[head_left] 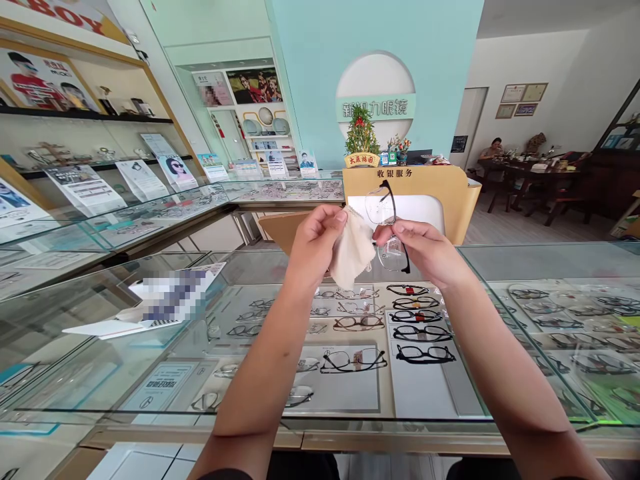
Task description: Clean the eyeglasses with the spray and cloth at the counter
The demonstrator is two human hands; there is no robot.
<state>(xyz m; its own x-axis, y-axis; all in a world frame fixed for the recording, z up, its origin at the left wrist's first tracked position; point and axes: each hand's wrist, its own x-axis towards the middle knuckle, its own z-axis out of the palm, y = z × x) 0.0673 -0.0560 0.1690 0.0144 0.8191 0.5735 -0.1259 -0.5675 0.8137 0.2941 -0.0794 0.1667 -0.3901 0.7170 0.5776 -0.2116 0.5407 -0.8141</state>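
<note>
My left hand (pixel 323 235) pinches a cream cleaning cloth (pixel 353 250) with zigzag edges, which hangs down from the thumb and fingers. To its right, my right hand (pixel 423 247) grips a pair of eyeglasses (pixel 389 200) near the bridge. The glasses are turned on end, one lens above the fingers and one below, with dark upper rims and clear lenses. A gap shows between the cloth and the upper lens; near the lower lens I cannot tell whether they touch. Both hands are raised above the glass display counter (pixel 240 263).
Under the glass lie several rows of eyeglass frames (pixel 425 353). An open booklet (pixel 165 300) rests on the counter at left. Beyond stands a yellow cashier desk (pixel 457 200) with a plant (pixel 361 133). A person (pixel 495 148) sits by a dark table far right.
</note>
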